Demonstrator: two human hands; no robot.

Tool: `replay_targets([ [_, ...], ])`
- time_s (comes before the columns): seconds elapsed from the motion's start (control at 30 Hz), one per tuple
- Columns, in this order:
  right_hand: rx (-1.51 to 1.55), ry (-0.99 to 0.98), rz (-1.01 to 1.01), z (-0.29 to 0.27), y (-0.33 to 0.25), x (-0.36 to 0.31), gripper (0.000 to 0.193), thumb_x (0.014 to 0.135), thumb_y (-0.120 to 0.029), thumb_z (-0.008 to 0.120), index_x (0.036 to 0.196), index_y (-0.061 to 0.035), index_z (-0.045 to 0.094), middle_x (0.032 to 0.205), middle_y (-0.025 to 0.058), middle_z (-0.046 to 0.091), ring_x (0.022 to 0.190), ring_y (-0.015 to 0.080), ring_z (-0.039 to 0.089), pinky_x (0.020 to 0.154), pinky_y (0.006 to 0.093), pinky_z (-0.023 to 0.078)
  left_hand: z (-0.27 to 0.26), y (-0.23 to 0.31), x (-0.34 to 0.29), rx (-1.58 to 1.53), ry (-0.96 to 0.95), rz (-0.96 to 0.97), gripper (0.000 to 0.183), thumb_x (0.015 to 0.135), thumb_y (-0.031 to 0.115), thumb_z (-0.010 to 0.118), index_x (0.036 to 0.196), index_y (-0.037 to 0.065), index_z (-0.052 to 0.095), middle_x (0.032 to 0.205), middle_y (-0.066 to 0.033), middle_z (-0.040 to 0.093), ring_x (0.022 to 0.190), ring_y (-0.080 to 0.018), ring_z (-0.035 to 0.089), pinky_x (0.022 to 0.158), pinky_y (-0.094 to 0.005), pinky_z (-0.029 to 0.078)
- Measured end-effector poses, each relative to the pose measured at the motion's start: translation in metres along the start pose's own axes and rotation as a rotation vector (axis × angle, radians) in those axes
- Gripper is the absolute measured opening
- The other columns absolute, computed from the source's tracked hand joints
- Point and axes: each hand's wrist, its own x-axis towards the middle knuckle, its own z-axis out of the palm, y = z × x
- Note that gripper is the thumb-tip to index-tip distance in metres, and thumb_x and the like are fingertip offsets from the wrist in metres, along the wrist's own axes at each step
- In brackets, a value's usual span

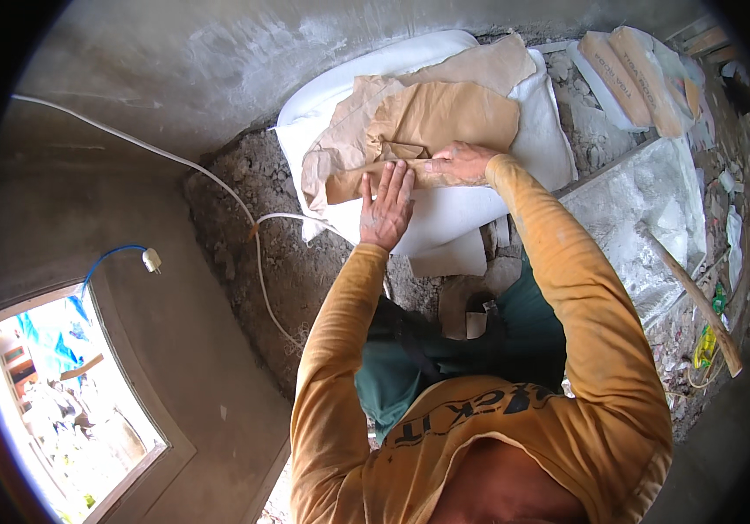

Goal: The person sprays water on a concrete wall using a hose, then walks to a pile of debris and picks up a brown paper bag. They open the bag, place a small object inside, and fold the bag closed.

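Observation:
Crumpled brown paper point(449, 113) lies spread over a plump white sack point(545, 122). Along its near side, the paper is folded into a strip. My left hand point(386, 208) presses flat on the left part of that strip, fingers outstretched and slightly apart. At the right end of the strip my right hand point(465, 164) is closed on the paper, its fingers curled with the thumb side toward the left hand. Part of the right fingertips is hidden.
A white cable point(143, 144) runs from the left wall to the rubble floor. A plug point(151, 259) hangs by a window opening. At right lie printed brown paper bags point(624, 79), a dusty pale sheet point(646, 210) and a wooden handle point(694, 297).

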Motion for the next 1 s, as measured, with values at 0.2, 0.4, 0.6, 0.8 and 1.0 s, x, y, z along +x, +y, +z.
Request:
replay_targets([
  [0.2,0.072,0.050,0.091,-0.005,-0.013,-0.003,0.059,0.085,-0.058,0.046,0.108,-0.0062,0.063,0.104,0.0198,0.062,0.101,0.0316,0.057,0.087,0.0380,0.042,-0.020,-0.022,0.038,-0.115,-0.022,-0.038,0.077,0.075,0.040,0.067,0.139,0.016,0.032,0.148,-0.0109,0.025,0.137,-0.0297,0.022,0.107,-0.0575,0.013],
  [0.4,-0.058,0.399,-0.177,0.010,0.003,-0.001,0.042,0.089,-0.046,0.047,0.094,-0.0068,0.062,0.086,0.0186,0.062,0.084,0.0353,0.059,0.076,0.0438,0.044,-0.010,-0.021,0.030,-0.046,-0.021,-0.002,0.077,0.075,0.042,0.065,0.140,0.017,0.031,0.148,-0.0100,0.024,0.137,-0.0293,0.021,0.108,-0.0567,0.011],
  [0.6,-0.105,0.536,-0.146,0.019,0.013,0.004,0.028,0.090,-0.035,0.049,0.086,-0.0088,0.058,0.078,0.0176,0.060,0.078,0.0376,0.058,0.070,0.0461,0.045,-0.003,-0.022,0.031,-0.078,-0.037,0.047,0.080,0.073,0.038,0.068,0.141,0.020,0.029,0.148,-0.0093,0.023,0.137,-0.0288,0.022,0.108,-0.0579,0.012],
  [0.8,-0.162,0.642,-0.008,0.035,0.012,0.006,0.028,0.090,-0.037,0.049,0.094,-0.0112,0.057,0.092,0.0140,0.061,0.090,0.0344,0.058,0.076,0.0467,0.044,-0.007,-0.025,0.050,-0.020,-0.191,0.149,0.068,0.077,0.026,0.064,0.138,0.030,0.035,0.145,-0.0013,0.032,0.133,-0.0299,0.031,0.102,-0.0591,0.029],
  [1.0,-0.382,0.929,-0.268,0.046,-0.005,-0.024,0.041,0.087,-0.032,0.053,0.120,-0.0073,0.051,0.124,0.0115,0.049,0.117,0.0281,0.044,0.099,0.0454,0.031,-0.011,-0.029,0.064,-0.027,-0.332,0.129,0.052,0.087,0.036,0.051,0.137,0.029,0.038,0.144,0.0006,0.035,0.133,-0.0272,0.031,0.101,-0.0588,0.030],
])
